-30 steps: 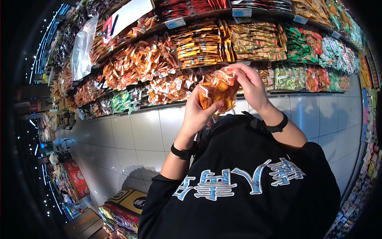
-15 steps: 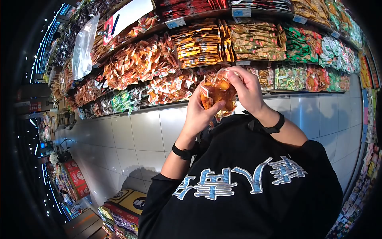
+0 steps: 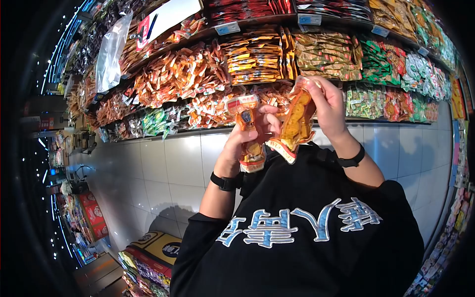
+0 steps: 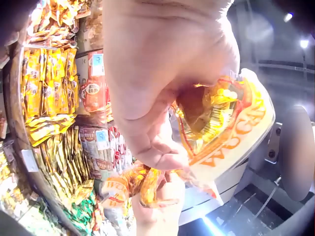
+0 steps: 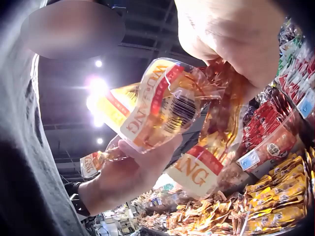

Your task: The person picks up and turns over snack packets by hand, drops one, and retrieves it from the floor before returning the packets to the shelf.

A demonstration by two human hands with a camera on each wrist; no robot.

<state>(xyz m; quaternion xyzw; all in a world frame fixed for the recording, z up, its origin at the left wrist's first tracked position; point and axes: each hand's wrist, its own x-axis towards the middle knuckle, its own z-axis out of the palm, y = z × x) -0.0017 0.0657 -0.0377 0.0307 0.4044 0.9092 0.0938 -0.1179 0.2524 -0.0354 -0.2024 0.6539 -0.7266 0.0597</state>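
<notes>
My left hand (image 3: 236, 146) pinches a narrow snack packet (image 3: 253, 154) between thumb and fingers. The packet has white-and-red printed ends and orange-brown contents. Up by the lower shelf, my right hand (image 3: 329, 106) grips the top of a second, wider packet (image 3: 298, 119), through whose clear film orange-brown pieces show. This packet hangs tilted, its lettered end low and to the left. Some left fingers reach toward its left edge. From the right wrist, the right hand (image 5: 236, 42) appears over crumpled packaging with lettered white labels; the left hand (image 5: 135, 164) is behind.
Shelves of packed snacks curve across the front, with orange packets (image 3: 180, 74) in a loose heap and yellow ones (image 3: 255, 57) stacked. A clear plastic bag (image 3: 113, 59) hangs beside a white sheet (image 3: 175, 17) with a pen. A stacked goods display (image 3: 158, 250) stands behind at left.
Both hands were together around bunched orange packaging. Now they are apart, each with a packet: the right hand has lifted and moved right, and the left packet shows separately. The view has shifted slightly.
</notes>
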